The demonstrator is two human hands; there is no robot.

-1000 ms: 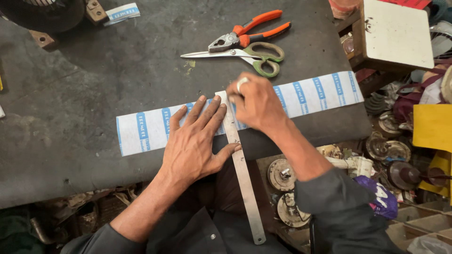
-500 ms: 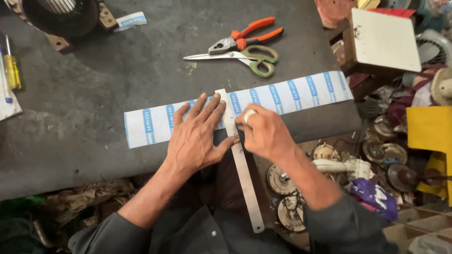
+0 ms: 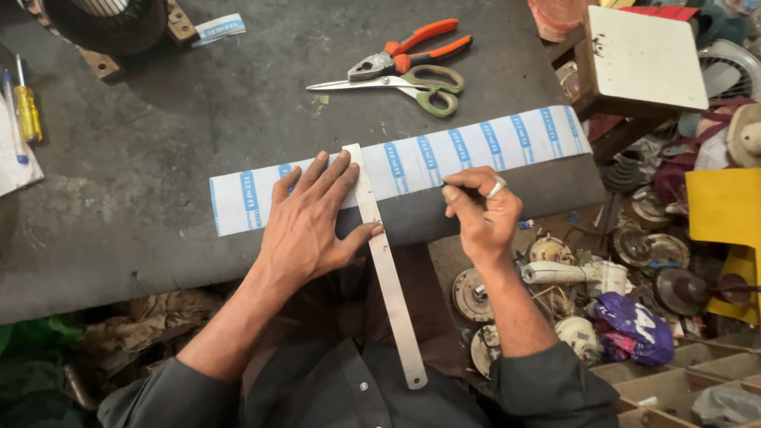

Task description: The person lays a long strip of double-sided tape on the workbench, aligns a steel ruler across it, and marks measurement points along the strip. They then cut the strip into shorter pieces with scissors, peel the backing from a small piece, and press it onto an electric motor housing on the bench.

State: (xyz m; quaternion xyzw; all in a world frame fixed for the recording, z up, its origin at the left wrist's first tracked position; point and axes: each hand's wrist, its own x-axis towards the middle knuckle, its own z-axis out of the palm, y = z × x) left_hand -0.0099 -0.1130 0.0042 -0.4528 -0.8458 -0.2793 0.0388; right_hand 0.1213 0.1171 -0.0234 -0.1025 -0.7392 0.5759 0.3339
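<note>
Head view, nearest first: the steel ruler (image 3: 386,265) overhangs the bench edge toward the person's lap, its far end laid across the paper strip (image 3: 412,162). It looks thin, stiff and smooth, so it would likely skate on the glossy paper unless pressed flat; pressing is the better way to hold it, not pinching. The left hand (image 3: 309,226) does that: palm down, fingers spread wide, fingertips on the strip beside the ruler's left edge, thumb against the ruler's lower part. It grips nothing, only bears down. The right hand (image 3: 483,210), a ring on one finger, is curled narrow around a slim dark marking tool whose tip meets the lower edge of the strip just right of the ruler; I cannot tell whether it is pen or pencil.

The strip lies slantwise on the dark worktable (image 3: 158,182), white with blue printed blocks, its right end reaching the table's corner. It reads as light and floppy, easy to crease or shift, best held flat near the ruler.

Farther off lie green-handled scissors (image 3: 404,83) and orange-handled pliers (image 3: 408,51), touching. A yellow screwdriver (image 3: 28,111) sits far left
</note>
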